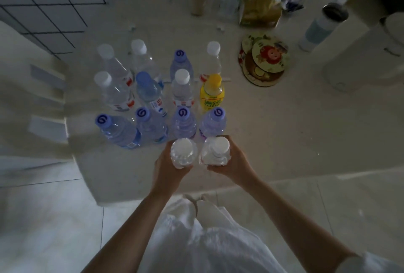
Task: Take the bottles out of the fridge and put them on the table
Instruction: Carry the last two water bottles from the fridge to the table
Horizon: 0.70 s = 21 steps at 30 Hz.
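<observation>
Our left hand [168, 163] and right hand [234, 161] each wrap a white-capped bottle, [182, 152] and [216, 150], near the rows on the table [284, 130], apparently starting another row

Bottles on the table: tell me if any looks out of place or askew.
One yellow bottle stands out among the clear water bottles in the grid. The front-left blue-capped bottle appears to lean, though the wide lens may cause that. No spill shows on the table.
</observation>
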Each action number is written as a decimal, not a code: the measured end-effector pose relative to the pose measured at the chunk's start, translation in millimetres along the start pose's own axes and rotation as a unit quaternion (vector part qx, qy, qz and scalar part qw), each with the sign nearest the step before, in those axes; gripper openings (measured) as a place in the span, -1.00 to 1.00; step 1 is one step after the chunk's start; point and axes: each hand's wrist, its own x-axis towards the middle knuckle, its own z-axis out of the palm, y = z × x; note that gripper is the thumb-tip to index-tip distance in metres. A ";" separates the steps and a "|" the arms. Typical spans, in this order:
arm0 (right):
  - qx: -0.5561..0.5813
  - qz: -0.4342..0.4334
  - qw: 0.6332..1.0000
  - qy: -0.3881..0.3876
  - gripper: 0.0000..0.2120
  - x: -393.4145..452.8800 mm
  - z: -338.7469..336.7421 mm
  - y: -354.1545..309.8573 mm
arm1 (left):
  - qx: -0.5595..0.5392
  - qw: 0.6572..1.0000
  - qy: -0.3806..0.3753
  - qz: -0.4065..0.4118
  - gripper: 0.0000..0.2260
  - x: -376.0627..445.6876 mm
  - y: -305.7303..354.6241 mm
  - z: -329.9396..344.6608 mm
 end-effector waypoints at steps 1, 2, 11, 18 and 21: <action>-0.004 -0.001 1.000 -0.006 -0.29 -0.1 -0.3 -1.0 | -0.002 1.000 -0.002 0.000 -0.44 0.1 -3.3 -1.1; -0.010 -0.004 1.000 -0.017 -0.27 0.3 -0.5 -2.3 | -0.005 1.000 -0.002 -0.001 -0.43 0.1 -6.5 -2.3; -0.017 -0.003 0.998 -0.064 -0.26 6.2 -8.0 -1.1 | -0.015 0.999 0.019 -0.021 -0.39 -5.5 -7.4 2.9; -0.016 0.011 0.998 -0.054 -0.31 2.6 -2.4 0.2 | -0.028 0.998 0.004 -0.058 -0.39 -9.1 -9.1 3.2; -0.022 0.027 0.998 -0.045 -0.30 -0.4 -3.5 0.1 | -0.033 0.997 0.015 -0.074 -0.39 -15.5 -11.1 6.0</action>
